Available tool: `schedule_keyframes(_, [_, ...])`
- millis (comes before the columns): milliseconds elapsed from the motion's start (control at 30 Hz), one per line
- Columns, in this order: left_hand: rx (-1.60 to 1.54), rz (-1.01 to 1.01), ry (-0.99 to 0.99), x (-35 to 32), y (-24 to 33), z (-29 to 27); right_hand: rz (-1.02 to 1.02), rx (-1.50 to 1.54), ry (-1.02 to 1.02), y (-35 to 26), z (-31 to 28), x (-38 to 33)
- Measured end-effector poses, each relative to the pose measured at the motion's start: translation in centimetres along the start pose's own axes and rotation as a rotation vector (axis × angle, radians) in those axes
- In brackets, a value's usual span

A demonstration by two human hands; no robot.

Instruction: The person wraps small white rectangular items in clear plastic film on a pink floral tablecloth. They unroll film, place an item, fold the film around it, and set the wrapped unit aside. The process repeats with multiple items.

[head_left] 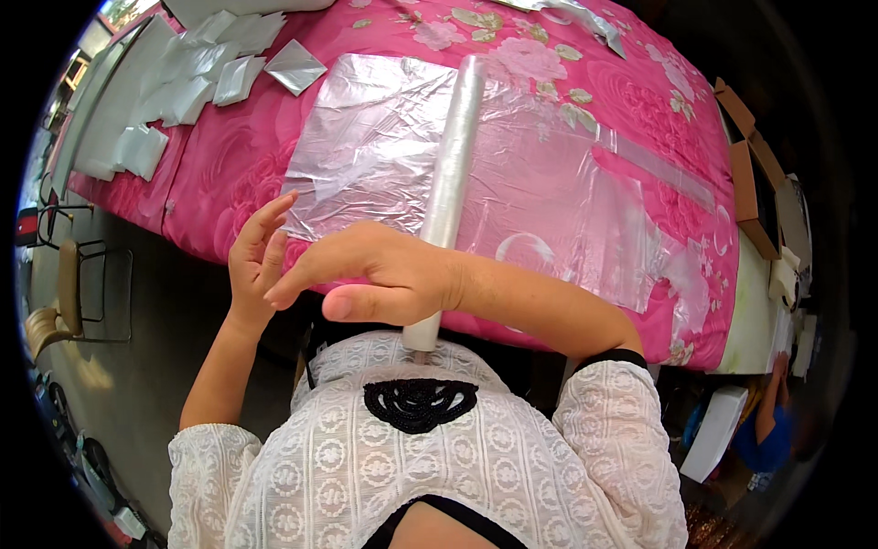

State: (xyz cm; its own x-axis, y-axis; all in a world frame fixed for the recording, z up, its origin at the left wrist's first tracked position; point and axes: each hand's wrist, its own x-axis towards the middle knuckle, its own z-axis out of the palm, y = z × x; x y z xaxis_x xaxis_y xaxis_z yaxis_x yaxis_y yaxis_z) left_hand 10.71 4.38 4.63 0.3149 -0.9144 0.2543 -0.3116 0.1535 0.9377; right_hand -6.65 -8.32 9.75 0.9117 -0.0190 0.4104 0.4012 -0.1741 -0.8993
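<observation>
A long roll of clear plastic film (454, 151) lies across the table, its near end reaching my waist. To its left spreads a shiny sheet of film (361, 137); to its right, another thin transparent sheet (540, 215) lies flat. My right hand (370, 274) hovers at the table's front edge, its forearm passing over the roll. Its thumb and fingers stretch leftward, apart, with nothing visible between them. Just beside it, my left hand (259, 261) is raised with fingers spread, and I see nothing in it. Its fingertips are close to the left sheet's lower corner.
A pink flowered cloth (224, 156) covers the table. Several folded clear plastic packets (187, 78) lie at the far left, one square packet (295, 67) apart from them. Cardboard boxes (754, 197) stand along the right edge. A chair (69, 288) is at left; another person (766, 430) is at lower right.
</observation>
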Motion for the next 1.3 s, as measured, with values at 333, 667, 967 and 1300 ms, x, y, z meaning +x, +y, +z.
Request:
schedule_keyframes(333, [0.187,-0.276,0.103,-4.5,-1.0,-3.0,0.128,-1.01,0.127,7.8,-5.7,2.6])
schedule_keyframes(667, [0.006,-0.612,-0.08,-3.6,-0.4,-2.1,0.227,-1.017,0.62,14.7,0.0,7.4])
schedule_keyframes(967, [-0.616,-0.761,-0.289,-1.5,2.1,1.0,0.264,0.626,0.987,8.6,-3.5,6.6])
schedule_keyframes(1300, [-0.825,-0.828,-0.473,-0.6,1.6,3.3,0.303,0.688,1.064,6.8,-1.5,1.9])
